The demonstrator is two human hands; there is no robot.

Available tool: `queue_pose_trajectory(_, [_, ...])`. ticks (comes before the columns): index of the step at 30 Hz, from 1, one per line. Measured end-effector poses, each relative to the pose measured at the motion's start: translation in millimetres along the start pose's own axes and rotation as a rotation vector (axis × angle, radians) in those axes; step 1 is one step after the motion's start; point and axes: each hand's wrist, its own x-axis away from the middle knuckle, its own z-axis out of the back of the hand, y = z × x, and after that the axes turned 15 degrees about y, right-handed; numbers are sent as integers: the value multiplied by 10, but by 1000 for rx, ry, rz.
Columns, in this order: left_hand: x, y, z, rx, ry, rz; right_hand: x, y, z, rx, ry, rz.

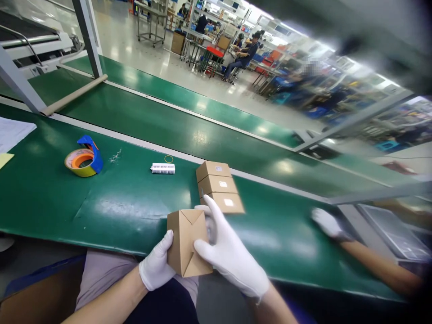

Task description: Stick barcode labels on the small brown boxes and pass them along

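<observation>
A small brown cardboard box [187, 240] is held over the near edge of the green table [111, 202]. My left hand [155, 266], in a white glove, grips the box's lower left side. My right hand [229, 252], also gloved, presses on its right side, fingers reaching over the folded end flaps. Just beyond it, three similar brown boxes [219, 185] with white labels lie side by side on the table.
A tape dispenser with yellow tape [84, 159] lies at the left, a white labelled tube [163, 168] and a rubber band [168, 158] mid-table, papers [11, 132] far left. Another person's gloved hand [327, 223] rests at the right. Seated workers [245, 54] are in the background.
</observation>
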Motion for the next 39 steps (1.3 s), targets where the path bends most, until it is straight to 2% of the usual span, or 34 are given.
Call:
queue_pose_trajectory(6, [29, -42, 39, -30, 128, -49, -15, -21, 4, 108, 14, 35])
queue_pose_trajectory(10, [50, -67, 63, -32, 161, -10, -11, -45, 74, 185, -88, -62])
queue_pose_trajectory(13, [60, -81, 66, -46, 187, -23, -11, -47, 97, 230, -104, -118])
queue_pose_trajectory(17, [102, -72, 17, -66, 231, -85, 0, -2, 60, 139, -73, -156])
queue_pose_trajectory(19, [146, -14, -23, -35, 179, -38, 30, 1, 57, -3, -69, -162])
queue_pose_trajectory(21, [181, 88, -47, 41, 77, 29, 76, -10, 72, -183, -21, -109])
queue_pose_trajectory(23, [179, 204, -37, 108, -25, 40, 130, -17, 79, -302, 75, 8])
queue_pose_trajectory(27, [39, 309, 45, 115, -130, -56, 224, 17, -77, -243, 247, 234])
queue_pose_trajectory(29, [-53, 270, 71, 95, -121, -128, 253, 40, -250, -100, 335, 280])
queue_pose_trajectory(33, [-120, 161, 36, -28, -78, -259, 240, 61, -571, 179, 484, 272])
queue_pose_trajectory(36, [-62, 166, -25, -153, -61, -301, 203, 73, -638, 182, 536, 376])
queue_pose_trajectory(39, [-1, 199, -47, -213, -21, -342, 195, 77, -587, 143, 474, 431])
